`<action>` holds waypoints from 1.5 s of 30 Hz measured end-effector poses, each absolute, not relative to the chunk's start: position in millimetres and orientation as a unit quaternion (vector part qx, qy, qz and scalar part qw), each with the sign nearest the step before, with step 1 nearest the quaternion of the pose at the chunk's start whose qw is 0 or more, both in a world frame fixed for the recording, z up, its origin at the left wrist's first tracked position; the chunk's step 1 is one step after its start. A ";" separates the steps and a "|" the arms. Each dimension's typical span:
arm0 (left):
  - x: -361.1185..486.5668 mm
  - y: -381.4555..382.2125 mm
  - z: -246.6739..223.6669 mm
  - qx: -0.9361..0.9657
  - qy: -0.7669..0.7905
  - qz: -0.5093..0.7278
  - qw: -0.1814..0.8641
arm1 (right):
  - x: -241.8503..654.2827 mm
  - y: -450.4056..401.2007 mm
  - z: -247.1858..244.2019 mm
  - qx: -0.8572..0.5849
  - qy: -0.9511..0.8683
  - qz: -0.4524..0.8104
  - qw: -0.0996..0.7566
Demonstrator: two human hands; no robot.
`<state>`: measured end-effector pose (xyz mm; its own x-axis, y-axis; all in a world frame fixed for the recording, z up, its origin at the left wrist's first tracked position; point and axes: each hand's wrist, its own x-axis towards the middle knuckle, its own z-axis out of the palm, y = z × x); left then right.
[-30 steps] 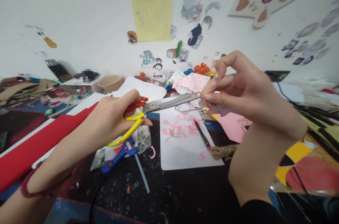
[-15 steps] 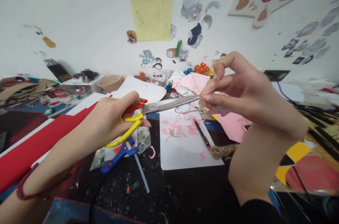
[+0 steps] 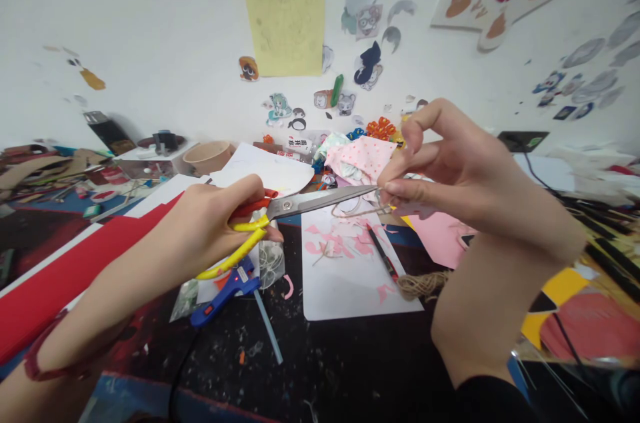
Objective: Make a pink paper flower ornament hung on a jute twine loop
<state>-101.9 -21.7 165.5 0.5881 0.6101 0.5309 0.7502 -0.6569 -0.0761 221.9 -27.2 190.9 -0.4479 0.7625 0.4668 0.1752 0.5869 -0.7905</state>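
My left hand (image 3: 215, 216) is closed around the handles of a pair of scissors (image 3: 325, 199), one grip yellow and the other red. The blades point right, nearly level, and their tips reach the fingertips of my right hand (image 3: 445, 176). Thumb and index finger of that hand pinch a thin brown twine (image 3: 350, 214), which hangs in a small loop just under the blades. The exact spot where the tips meet the twine is hidden by my fingers. Below lies a white sheet (image 3: 340, 296) with pink paper scraps and a dark pen (image 3: 383, 252).
A blue glue gun (image 3: 220, 303) with a glue stick lies under my left hand. A twine bundle (image 3: 424, 284) rests at the sheet's right edge. Red paper (image 3: 75, 276) spreads on the left; pink paper (image 3: 440, 236) is at the right. Craft clutter lines the wall.
The scissors' tips have dipped slightly at my right fingertips, and the yellow handle has shifted a little left. My right hand has barely moved.
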 end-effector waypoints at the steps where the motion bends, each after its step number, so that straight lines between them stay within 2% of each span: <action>1: -102.6 -21.7 164.9 -0.877 -0.389 -0.237 0.150 | 221.8 -27.4 191.3 -0.300 -0.780 0.341 0.430; 7: -104.3 -21.6 164.7 -0.876 -0.393 -0.237 0.147 | 221.9 -28.6 191.4 -0.309 -0.774 0.344 0.433; 13: -110.0 -12.6 165.0 -0.851 -0.418 -0.294 0.120 | 224.9 -28.0 189.4 -0.309 -0.766 0.353 0.440; 19: -109.5 -13.4 162.9 -0.842 -0.467 -0.255 0.093 | 224.5 -26.2 189.2 -0.318 -0.769 0.347 0.432; 24: -99.4 -15.8 167.7 -0.851 -0.458 -0.231 0.117 | 222.8 -25.4 190.3 -0.312 -0.778 0.339 0.427; 33: -98.9 -15.1 161.9 -0.874 -0.403 -0.246 0.115 | 220.3 -27.1 194.2 -0.332 -0.802 0.304 0.394; 45: -100.1 -15.2 159.0 -0.874 -0.421 -0.230 0.085 | 221.4 -24.5 191.6 -0.322 -0.815 0.277 0.394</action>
